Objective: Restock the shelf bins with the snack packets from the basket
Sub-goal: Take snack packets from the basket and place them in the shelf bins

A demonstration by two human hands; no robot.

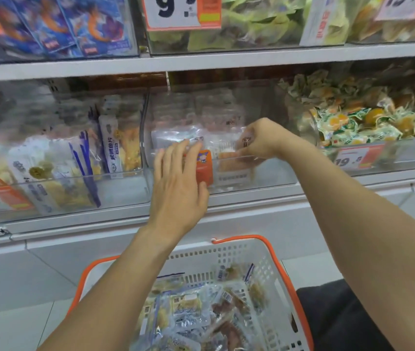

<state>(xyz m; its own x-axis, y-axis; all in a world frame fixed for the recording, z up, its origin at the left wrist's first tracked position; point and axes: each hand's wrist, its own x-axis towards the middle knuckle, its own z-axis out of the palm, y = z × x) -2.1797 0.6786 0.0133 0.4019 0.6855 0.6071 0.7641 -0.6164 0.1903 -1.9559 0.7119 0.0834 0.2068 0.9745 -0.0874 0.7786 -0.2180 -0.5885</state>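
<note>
Landmark is the clear middle bin (264, 173) on the lower shelf. Right hand (261, 139) is reaching over that bin's front wall, fingers curled down around the top edge of a clear snack packet (229, 153) with orange-brown contents; packet stands inside the bin, just behind the front wall, hanging below the grip. Left hand (178, 183) is in front of the bin's left half, fingers straight and spread, fingertips at the rim touching or nearly touching the packets there, can't tell which; it grasps nothing. An orange tag (205, 168) sits on the bin's front wall, partly hidden by the left hand. More clear packets stand further back in the bin, blurred. Left of the bin is a neighbouring bin of white-and-blue packets (85, 158) with yellow contents. Right of the bin is a bin of green-and-orange wrapped snacks (358, 122) with a price label (353, 158) on its front. Above the bin, on the upper shelf, are blue packets (75, 26) and a 9.9 price sign (176, 11). Below the bin, on the floor between the forearms, is a white basket (264, 264) with orange rim, holding loose snack packets (193, 307), clear with blue print.
</note>
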